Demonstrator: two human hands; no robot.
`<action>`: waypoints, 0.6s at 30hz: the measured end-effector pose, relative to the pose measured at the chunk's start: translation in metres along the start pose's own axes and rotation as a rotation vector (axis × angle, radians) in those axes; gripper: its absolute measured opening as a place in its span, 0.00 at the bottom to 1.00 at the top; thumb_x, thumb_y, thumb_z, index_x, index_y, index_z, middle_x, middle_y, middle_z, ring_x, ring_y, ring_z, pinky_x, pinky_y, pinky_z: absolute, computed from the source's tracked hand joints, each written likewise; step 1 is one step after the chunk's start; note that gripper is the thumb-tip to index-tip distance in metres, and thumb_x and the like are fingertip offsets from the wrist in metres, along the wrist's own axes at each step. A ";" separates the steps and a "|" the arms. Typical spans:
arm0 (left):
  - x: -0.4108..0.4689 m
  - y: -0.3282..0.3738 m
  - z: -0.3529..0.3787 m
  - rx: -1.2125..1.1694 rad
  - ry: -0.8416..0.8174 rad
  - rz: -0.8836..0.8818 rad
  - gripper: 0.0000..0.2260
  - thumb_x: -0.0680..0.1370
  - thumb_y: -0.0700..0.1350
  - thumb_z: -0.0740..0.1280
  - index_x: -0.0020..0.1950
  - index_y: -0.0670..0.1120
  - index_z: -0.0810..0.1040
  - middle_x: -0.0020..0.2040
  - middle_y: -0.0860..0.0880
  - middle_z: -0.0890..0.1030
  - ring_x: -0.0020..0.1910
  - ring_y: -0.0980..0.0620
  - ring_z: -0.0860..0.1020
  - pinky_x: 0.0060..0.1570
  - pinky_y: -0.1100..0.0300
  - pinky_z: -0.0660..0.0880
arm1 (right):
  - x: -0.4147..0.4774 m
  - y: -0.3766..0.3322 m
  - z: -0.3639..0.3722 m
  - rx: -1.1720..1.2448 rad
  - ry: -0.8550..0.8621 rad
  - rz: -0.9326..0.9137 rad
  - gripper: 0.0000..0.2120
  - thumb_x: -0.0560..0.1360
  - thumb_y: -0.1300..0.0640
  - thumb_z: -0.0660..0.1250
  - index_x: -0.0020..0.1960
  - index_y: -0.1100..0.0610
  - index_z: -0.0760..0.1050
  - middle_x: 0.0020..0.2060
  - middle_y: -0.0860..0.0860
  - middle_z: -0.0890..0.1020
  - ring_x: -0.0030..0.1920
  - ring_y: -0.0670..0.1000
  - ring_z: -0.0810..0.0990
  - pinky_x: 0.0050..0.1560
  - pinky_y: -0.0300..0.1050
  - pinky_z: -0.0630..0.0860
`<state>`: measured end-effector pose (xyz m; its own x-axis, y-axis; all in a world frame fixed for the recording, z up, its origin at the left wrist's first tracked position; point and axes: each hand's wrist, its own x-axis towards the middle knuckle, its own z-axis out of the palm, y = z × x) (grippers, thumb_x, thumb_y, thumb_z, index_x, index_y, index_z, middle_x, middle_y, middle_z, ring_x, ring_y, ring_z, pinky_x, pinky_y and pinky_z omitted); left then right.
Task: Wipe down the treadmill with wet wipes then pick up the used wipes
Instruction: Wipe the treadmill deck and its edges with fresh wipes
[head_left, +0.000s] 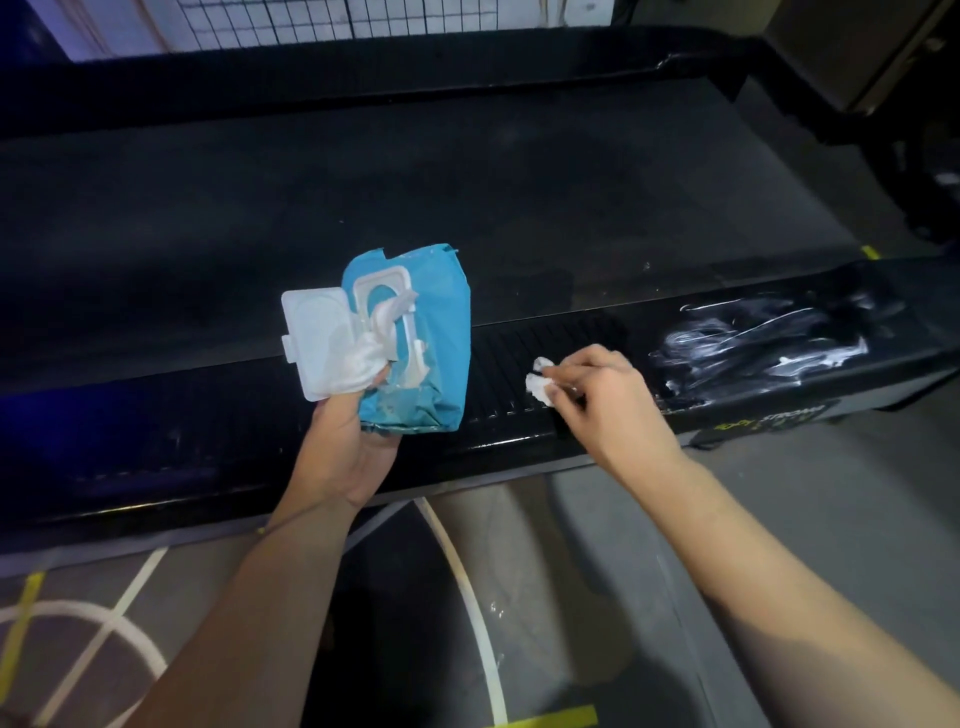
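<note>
On the treadmill's near side rail, the right hand is pinching a crumpled wipe, grip narrow. Just left, the left hand is gripping the blue wipes pack, lid open.

Black treadmill on line-painted floor, side rail — white smears, crumpled wipe

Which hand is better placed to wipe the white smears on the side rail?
Right. The right hand pinches a crumpled wipe on the side rail, next to the white smears; the left hand is busy gripping the open wipes pack.
</note>
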<state>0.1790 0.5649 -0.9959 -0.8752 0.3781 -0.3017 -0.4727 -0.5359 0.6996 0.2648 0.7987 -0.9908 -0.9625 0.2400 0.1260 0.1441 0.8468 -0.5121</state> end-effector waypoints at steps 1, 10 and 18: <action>0.000 0.001 0.000 0.006 -0.005 0.003 0.35 0.75 0.51 0.77 0.80 0.45 0.70 0.74 0.44 0.77 0.72 0.43 0.77 0.65 0.48 0.79 | 0.000 -0.001 -0.002 -0.023 -0.013 0.034 0.11 0.78 0.61 0.70 0.59 0.57 0.84 0.51 0.50 0.79 0.52 0.50 0.72 0.55 0.34 0.67; 0.000 0.004 0.006 0.114 -0.006 -0.018 0.24 0.81 0.44 0.67 0.78 0.46 0.73 0.72 0.44 0.80 0.69 0.44 0.80 0.61 0.50 0.81 | -0.002 -0.026 -0.034 -0.035 -0.193 0.389 0.10 0.74 0.57 0.73 0.55 0.54 0.86 0.48 0.57 0.84 0.45 0.57 0.83 0.48 0.45 0.80; -0.005 0.008 0.020 0.202 -0.048 0.000 0.19 0.81 0.42 0.67 0.73 0.47 0.77 0.69 0.44 0.82 0.66 0.44 0.81 0.63 0.46 0.80 | -0.002 -0.011 -0.061 0.009 -0.202 0.554 0.07 0.69 0.50 0.76 0.36 0.52 0.84 0.32 0.52 0.84 0.38 0.48 0.81 0.33 0.38 0.73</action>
<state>0.1821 0.5739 -0.9757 -0.8673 0.4157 -0.2740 -0.4381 -0.3757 0.8167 0.2790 0.8176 -0.9333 -0.7694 0.5493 -0.3261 0.6366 0.6172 -0.4624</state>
